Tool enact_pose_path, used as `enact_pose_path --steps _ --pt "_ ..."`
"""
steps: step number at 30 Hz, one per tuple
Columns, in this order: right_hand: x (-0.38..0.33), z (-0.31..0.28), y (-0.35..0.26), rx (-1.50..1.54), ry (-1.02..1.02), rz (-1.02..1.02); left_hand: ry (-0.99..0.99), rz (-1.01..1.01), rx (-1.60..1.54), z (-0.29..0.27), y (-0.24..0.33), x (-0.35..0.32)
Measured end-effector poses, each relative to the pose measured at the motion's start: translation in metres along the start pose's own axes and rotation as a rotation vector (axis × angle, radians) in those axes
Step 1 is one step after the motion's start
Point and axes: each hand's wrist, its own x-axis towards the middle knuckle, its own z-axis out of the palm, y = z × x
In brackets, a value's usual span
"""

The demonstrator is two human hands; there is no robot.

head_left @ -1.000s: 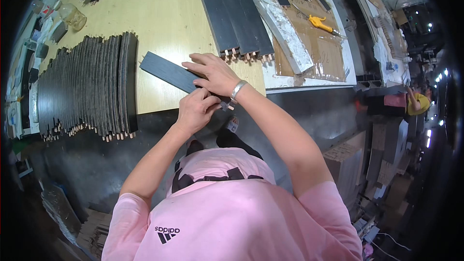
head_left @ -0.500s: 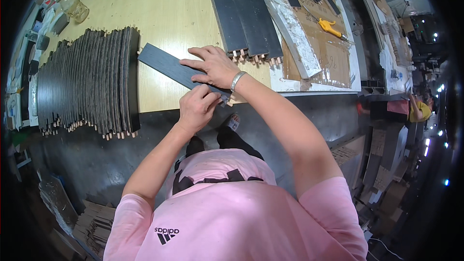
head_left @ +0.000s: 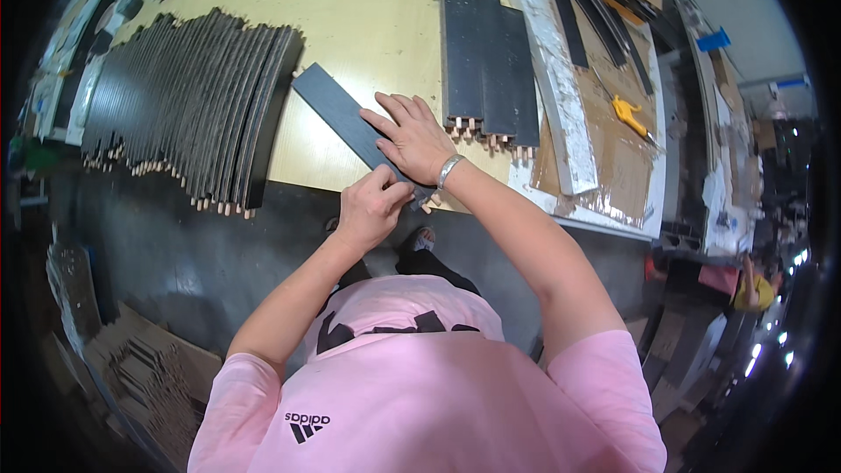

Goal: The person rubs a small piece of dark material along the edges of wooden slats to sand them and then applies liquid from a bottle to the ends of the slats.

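A long dark plank lies slanted on the pale wooden table, its near end at the table's front edge. My right hand lies flat on the plank's near half, fingers spread, pressing it down; a metal bracelet sits at that wrist. My left hand is closed at the plank's near end by the table edge, fingertips pinched together there; what it pinches is hidden.
A fanned row of several dark planks with wooden pegs lies to the left. Three dark planks lie side by side behind my right hand. Further right are a white board, cardboard, and a yellow-handled tool.
Both hands stay at the slanted plank's near end; my right hand has shifted slightly along it. The view has tilted a little.
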Motion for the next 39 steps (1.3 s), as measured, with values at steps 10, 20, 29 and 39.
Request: enact_pose_path --steps 10,20,29,39 --pt "0.001 0.005 0.007 0.069 0.032 -0.068 0.118 -0.077 0.134 0.011 0.016 -0.011" --pt "0.001 0.007 0.009 0.050 0.073 -0.070 0.146 -0.067 0.174 0.017 0.019 -0.015" --pt "-0.001 0.007 0.010 0.053 0.081 -0.061 0.128 -0.039 0.164 0.017 0.020 -0.015" --pt "0.000 0.006 0.011 0.044 0.049 -0.051 0.127 -0.056 0.133 0.014 0.019 -0.014"
